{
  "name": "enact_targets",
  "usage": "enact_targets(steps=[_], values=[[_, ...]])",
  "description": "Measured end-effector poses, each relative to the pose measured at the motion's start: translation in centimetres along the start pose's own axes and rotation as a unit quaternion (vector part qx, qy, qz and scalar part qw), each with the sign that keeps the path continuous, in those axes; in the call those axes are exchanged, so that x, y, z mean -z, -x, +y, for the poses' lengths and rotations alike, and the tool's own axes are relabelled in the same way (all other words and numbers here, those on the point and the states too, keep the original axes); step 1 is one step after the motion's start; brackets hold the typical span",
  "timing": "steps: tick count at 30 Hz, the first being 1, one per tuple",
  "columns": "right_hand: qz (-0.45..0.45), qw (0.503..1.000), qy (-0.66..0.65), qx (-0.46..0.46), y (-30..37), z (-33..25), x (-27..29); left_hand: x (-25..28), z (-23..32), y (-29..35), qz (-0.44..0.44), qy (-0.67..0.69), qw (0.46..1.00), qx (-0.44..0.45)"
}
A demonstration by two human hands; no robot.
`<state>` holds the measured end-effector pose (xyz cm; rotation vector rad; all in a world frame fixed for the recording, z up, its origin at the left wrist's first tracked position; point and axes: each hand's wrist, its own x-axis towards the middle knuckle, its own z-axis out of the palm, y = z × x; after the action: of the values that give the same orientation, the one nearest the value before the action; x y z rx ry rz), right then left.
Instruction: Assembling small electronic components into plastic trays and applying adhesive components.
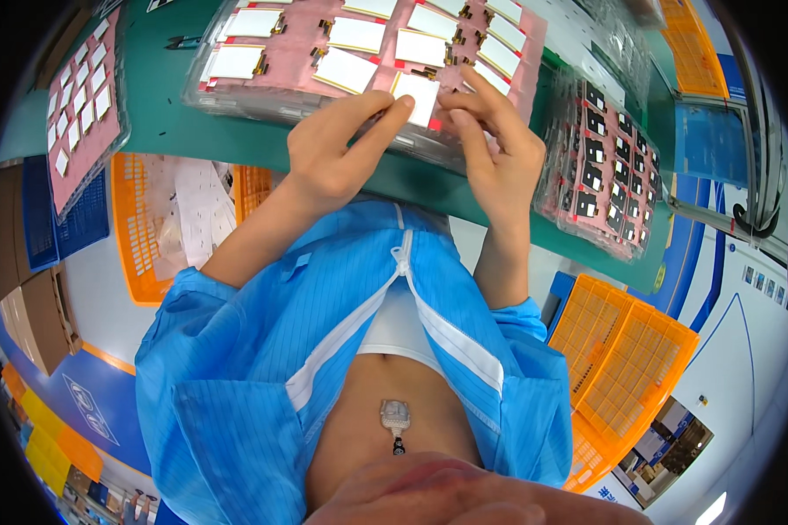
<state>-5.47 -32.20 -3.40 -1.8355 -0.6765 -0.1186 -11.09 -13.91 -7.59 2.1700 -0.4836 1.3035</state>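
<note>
A thin white rectangular panel with a short dark flex tab at its top lies tilted at the near edge of a pink-lined tray. My left hand pinches its left side between thumb and forefinger. On the opposite side, my right hand has its thumb and curled fingers closed at the panel's right edge, the forefinger reaching toward the flex tab. Exactly what the right fingertips grip is partly hidden. Rows of similar white panels with dark tabs and small red pieces fill the tray beyond my hands.
Left stands another pink-lined tray of small white panels. A stacked clear tray of black-and-white parts is at right. Black tweezers lie on the green table. Orange baskets and an orange crate stand below.
</note>
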Motion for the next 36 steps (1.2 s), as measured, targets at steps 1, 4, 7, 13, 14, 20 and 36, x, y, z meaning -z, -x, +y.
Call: enact_targets(steps=[1,4,7,13,14,20,36], values=[[0.029,0.999,0.015,0.011,0.2,0.1,0.1,-0.1,0.0,-0.1,-0.002,-0.009,1.000,-0.001],[0.046,0.998,0.034,0.041,0.7,0.0,0.8,-0.4,-0.3,-0.4,0.006,0.005,1.000,0.001],[0.042,0.994,0.073,0.064,0.9,0.2,0.9,-0.7,-0.1,-0.6,0.006,0.017,0.999,0.027],[0.062,0.994,0.084,0.032,1.2,-0.2,1.0,-0.4,0.0,-1.1,-0.024,-0.013,0.998,0.048],[0.064,0.994,0.085,0.031,1.3,-0.2,1.0,-0.4,0.1,-1.1,-0.025,-0.011,0.999,0.046],[0.074,0.994,0.066,0.043,1.8,0.0,1.0,-1.1,-0.1,-1.6,-0.023,0.053,0.998,0.026],[0.106,0.989,0.095,0.024,2.4,1.5,2.4,0.6,-2.8,-4.8,-0.245,0.152,0.953,0.096]])
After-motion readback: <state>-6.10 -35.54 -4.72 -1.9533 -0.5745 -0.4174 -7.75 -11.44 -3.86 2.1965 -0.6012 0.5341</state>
